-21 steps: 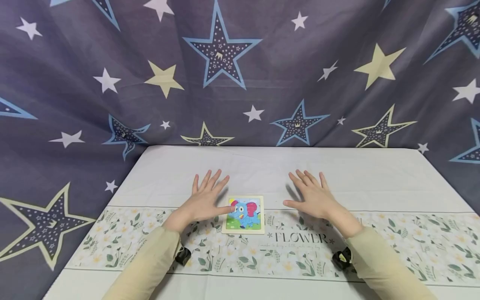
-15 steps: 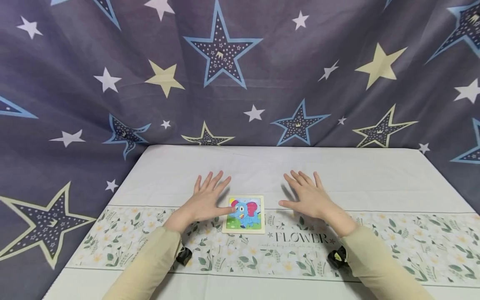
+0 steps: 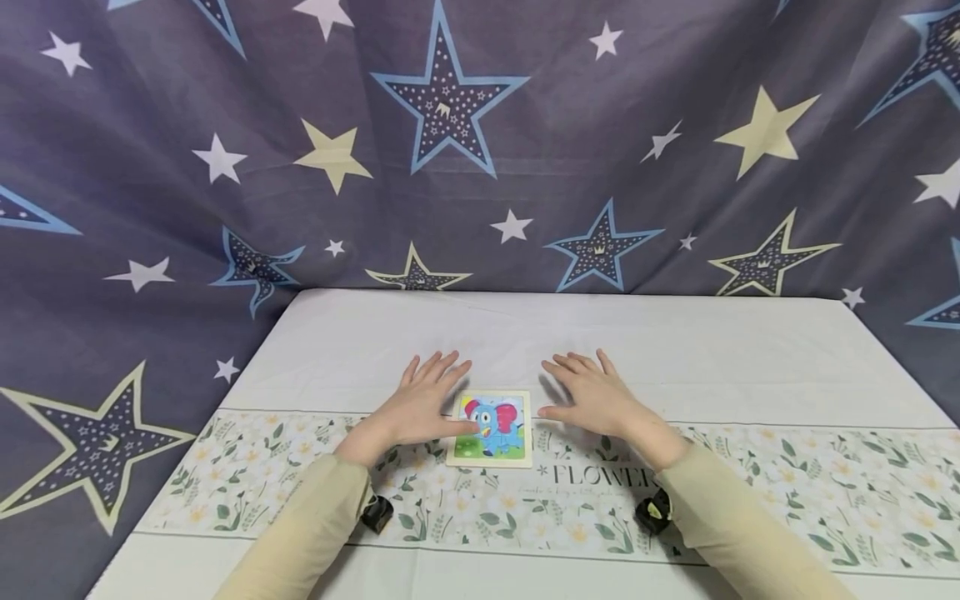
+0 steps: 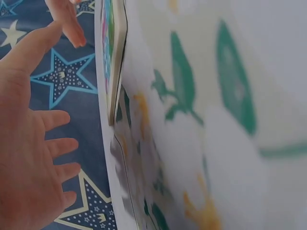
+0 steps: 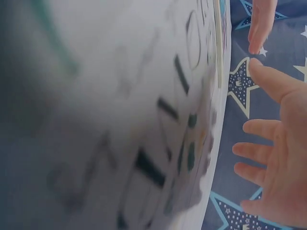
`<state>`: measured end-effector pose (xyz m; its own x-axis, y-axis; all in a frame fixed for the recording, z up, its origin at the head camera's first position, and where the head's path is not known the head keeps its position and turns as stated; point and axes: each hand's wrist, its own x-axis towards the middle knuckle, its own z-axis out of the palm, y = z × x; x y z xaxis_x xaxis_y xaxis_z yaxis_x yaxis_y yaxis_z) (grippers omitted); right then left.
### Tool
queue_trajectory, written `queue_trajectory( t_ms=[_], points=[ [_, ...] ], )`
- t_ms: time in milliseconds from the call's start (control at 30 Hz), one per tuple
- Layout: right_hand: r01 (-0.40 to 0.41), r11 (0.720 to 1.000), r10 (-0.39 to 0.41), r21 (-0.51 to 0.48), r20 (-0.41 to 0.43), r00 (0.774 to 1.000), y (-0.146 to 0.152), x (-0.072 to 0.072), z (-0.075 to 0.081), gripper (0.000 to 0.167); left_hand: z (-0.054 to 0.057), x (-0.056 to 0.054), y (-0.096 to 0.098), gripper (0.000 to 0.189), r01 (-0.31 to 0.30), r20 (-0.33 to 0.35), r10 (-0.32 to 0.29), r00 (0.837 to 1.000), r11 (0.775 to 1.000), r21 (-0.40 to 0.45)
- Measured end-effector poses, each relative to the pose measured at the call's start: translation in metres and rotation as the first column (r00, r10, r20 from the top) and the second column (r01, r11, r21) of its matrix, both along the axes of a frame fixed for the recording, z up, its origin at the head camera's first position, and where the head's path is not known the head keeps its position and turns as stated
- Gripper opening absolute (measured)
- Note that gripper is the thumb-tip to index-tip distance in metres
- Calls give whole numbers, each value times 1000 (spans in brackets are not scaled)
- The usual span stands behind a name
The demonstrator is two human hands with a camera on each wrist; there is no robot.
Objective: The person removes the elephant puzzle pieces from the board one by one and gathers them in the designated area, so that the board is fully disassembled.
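Observation:
A square jigsaw puzzle (image 3: 506,446) with a blue elephant picture lies flat on the table, its pale wooden frame facing up. Left of it hovers my left hand (image 3: 416,410), fingers spread and thumb reaching over the puzzle's left part. In the left wrist view, the left palm (image 4: 24,158) stays apart from the puzzle's edge (image 4: 116,72). On the other side, my right hand (image 3: 600,407) is held above the cloth with fingers extended and its thumb close to the puzzle's right edge. The right wrist view shows nothing in the right palm (image 5: 288,177).
A white tablecloth (image 3: 675,333) with a floral band (image 3: 825,483) and the word FLOWER covers the table. Behind it hangs a dark curtain (image 3: 555,125) with stars. Each wrist bears a black strapped device, one at the left (image 3: 377,513) and one at the right (image 3: 654,512).
My right hand has moved left towards the puzzle. The left hand has shifted slightly right and nearer to me. The puzzle remains where it was on the cloth.

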<state>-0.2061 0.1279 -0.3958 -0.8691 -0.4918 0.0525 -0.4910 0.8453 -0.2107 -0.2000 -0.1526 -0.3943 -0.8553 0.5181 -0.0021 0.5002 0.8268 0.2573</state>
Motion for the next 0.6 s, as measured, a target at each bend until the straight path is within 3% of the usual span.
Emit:
queue_trajectory(
  t_ms=[300,600],
  points=[
    [-47,999,47,-4,35,998,-17,-3,-1,69,1,0,11,89,26,49,-26,998,1000,-1],
    [-66,997,69,-34,83,994,-31,-4,-1,55,3,0,19,67,73,102,-78,992,996,49]
  ],
)
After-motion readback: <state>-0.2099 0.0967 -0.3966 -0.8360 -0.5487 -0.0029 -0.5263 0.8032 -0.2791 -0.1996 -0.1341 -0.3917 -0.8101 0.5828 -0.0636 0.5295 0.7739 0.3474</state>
